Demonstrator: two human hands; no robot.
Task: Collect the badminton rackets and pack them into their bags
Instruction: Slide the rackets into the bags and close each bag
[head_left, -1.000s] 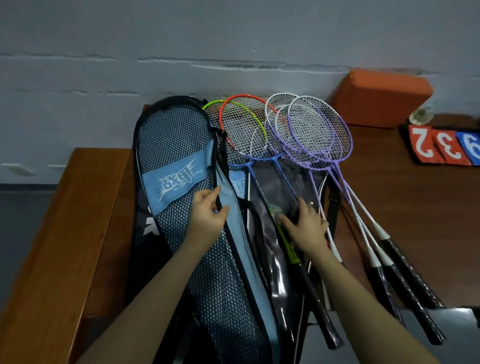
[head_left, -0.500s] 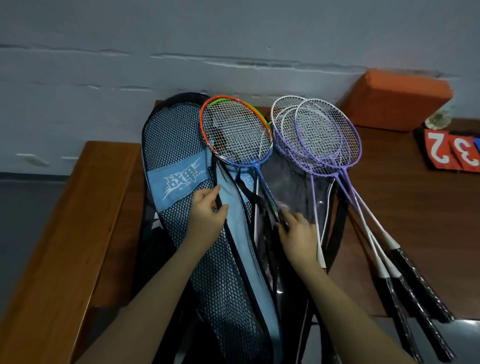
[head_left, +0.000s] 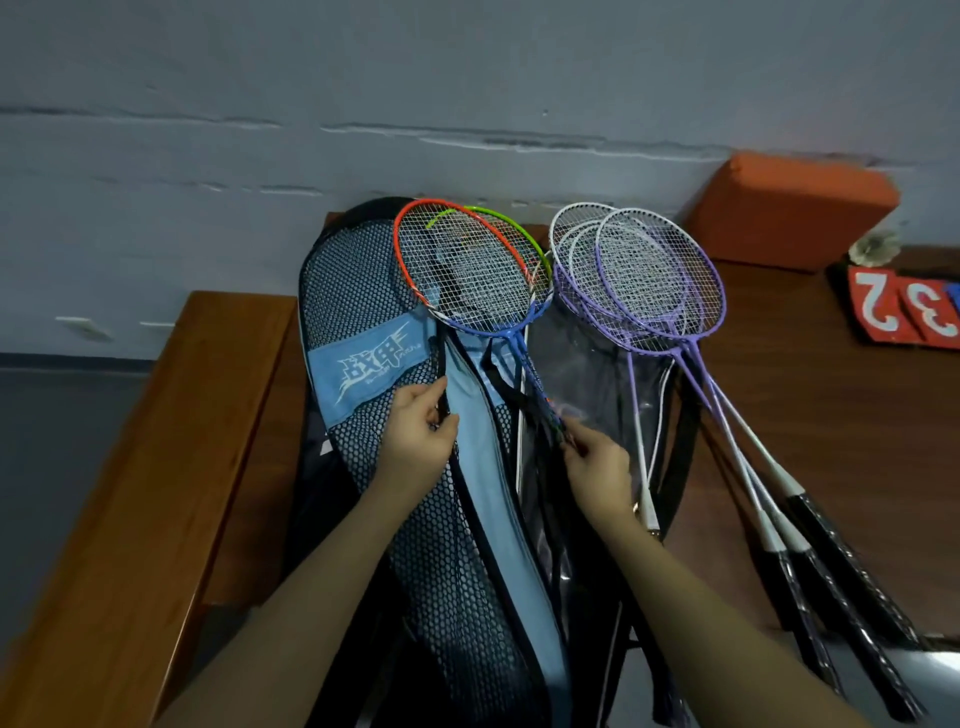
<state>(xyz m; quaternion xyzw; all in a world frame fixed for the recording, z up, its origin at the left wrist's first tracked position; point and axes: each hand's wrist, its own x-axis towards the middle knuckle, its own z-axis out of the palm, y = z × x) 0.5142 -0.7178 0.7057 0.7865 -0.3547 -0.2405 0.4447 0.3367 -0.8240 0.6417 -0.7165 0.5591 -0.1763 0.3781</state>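
Note:
A blue and black mesh racket bag (head_left: 363, 322) lies open on the wooden table, its flap folded to the left. My left hand (head_left: 421, 441) pinches the black edge of that flap. My right hand (head_left: 597, 467) grips the shafts of the orange-and-blue racket (head_left: 467, 270) and the green racket (head_left: 511, 228) beneath it; their heads lie over the bag's top. Several purple and white rackets (head_left: 649, 280) lie to the right, heads on a clear plastic cover (head_left: 582, 364), black handles (head_left: 831, 587) toward the front right.
A brown wooden table (head_left: 831, 415) carries everything; a wooden ledge (head_left: 156, 467) runs along the left. An orange block (head_left: 789, 208) stands against the grey wall at the back right. Red number cards (head_left: 904, 306) lie at the right edge.
My right hand has drawn the orange and green rackets leftward and toward me, so their heads now lie over the bag's upper part. My left hand stays on the flap edge.

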